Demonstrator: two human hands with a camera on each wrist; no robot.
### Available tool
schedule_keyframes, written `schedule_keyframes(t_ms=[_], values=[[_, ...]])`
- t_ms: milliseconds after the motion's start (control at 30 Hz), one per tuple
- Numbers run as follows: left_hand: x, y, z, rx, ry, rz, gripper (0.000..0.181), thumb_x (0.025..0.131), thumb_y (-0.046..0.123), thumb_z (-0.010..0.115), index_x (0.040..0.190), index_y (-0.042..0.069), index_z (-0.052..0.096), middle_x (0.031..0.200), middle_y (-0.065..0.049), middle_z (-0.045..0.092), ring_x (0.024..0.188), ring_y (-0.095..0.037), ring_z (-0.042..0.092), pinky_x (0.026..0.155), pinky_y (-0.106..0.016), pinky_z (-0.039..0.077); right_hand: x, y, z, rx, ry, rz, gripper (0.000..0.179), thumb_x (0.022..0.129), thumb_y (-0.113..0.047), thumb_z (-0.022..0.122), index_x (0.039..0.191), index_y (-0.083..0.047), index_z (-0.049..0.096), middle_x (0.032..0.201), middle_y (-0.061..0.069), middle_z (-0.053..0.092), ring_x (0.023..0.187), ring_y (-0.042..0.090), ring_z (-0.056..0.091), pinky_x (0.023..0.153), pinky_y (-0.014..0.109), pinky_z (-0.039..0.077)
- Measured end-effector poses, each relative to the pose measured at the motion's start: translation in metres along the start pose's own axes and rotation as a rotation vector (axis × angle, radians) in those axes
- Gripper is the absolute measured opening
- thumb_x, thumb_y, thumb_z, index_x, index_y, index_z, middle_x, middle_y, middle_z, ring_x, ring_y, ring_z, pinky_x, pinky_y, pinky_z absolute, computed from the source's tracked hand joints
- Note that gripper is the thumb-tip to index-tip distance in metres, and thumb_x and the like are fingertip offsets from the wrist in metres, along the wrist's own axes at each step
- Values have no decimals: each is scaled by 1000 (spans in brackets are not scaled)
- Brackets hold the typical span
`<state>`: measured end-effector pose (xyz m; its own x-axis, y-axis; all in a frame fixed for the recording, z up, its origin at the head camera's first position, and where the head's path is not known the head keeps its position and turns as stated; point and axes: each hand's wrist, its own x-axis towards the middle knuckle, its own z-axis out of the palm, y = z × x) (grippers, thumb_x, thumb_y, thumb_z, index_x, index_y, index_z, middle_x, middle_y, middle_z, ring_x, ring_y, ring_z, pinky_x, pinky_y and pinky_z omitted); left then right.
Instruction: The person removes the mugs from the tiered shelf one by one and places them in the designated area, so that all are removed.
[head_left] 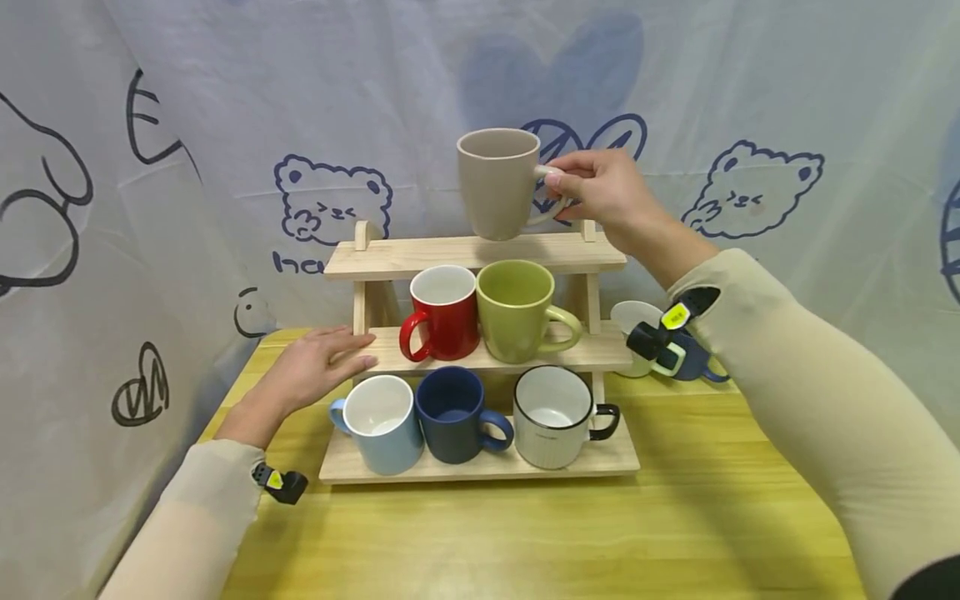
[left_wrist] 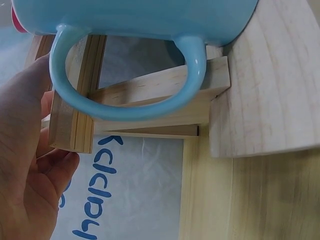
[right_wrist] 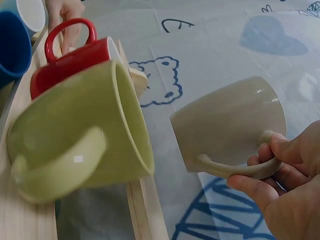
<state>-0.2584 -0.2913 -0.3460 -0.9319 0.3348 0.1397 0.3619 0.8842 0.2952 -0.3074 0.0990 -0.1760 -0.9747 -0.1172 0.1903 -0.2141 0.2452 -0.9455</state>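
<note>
Two hands are engaged at a three-tier wooden stand. The right hand [head_left: 607, 187] has thumb and fingers pressed together on the handle of a beige mug [head_left: 495, 187], pinching it; the mug is upright, raised just above the top shelf [head_left: 420, 254] and apart from it, handle to the right. The left hand [head_left: 311, 367] rests at the left end of the middle shelf [head_left: 382, 346], its fingers touching the board and slightly spread; how firmly they press cannot be told.

The middle shelf bears a red mug [head_left: 453, 325] on the left, handle to the left, and a green mug [head_left: 510, 321] just beside it, handle to the right. On the bottom shelf [head_left: 618, 461] stand, left to right, a light blue mug [head_left: 390, 437], a dark blue mug [head_left: 450, 425] and a white mug [head_left: 551, 433] with black rim and handle. Further cups [head_left: 630, 313] sit on the table [head_left: 525, 542] at the far right, partly hidden by the right wrist camera [head_left: 652, 340].

Writing: the white mug carries one small dark line on its near face, too small to read. The far cloth [head_left: 420, 100] shows "ha" at left, the remainder covered by the stand. Yellow labels [head_left: 675, 317] on both wrist straps are illegible.
</note>
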Motion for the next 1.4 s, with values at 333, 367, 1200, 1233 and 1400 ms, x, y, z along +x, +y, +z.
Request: schedule_keyframes(t_ms=[333,367,1200,1233,1400], values=[[1,0,-1,4,6,4,64,95,61,51,139,15,58,146,-22,45,136,-45,36,107,-65,28,-10,6,-34,-74,9,19,31,99,-21,58,123,-2,62,102,8,58,102,22,54,98,43,49],[1,1,-1,4,6,4,64,95,61,51,139,15,58,146,-22,45,135,-45,36,107,-65,28,-12,6,-38,-79,10,16,32,99,-22,58,123,-2,62,101,8,57,101,22,54,98,43,48],[0,3,-1,7,-10,-8,65,95,61,49,139,14,57,146,-23,45,135,-46,36,106,-66,28,-37,43,-124,-117,131,45,51,94,-30,61,135,0,55,108,6,56,101,20,55,75,19,55],[0,3,-1,7,-11,-10,65,95,62,49,139,14,57,146,-23,44,135,-47,36,106,-66,28,-38,45,-126,-112,136,49,51,94,-30,62,135,0,55,107,5,57,101,20,55,75,18,55],[0,2,-1,7,-14,-12,66,95,62,48,140,15,57,146,-23,44,136,-47,35,106,-67,27,-44,53,-139,-82,153,57,48,93,-28,64,132,-1,57,102,4,59,97,18,55,73,19,56]])
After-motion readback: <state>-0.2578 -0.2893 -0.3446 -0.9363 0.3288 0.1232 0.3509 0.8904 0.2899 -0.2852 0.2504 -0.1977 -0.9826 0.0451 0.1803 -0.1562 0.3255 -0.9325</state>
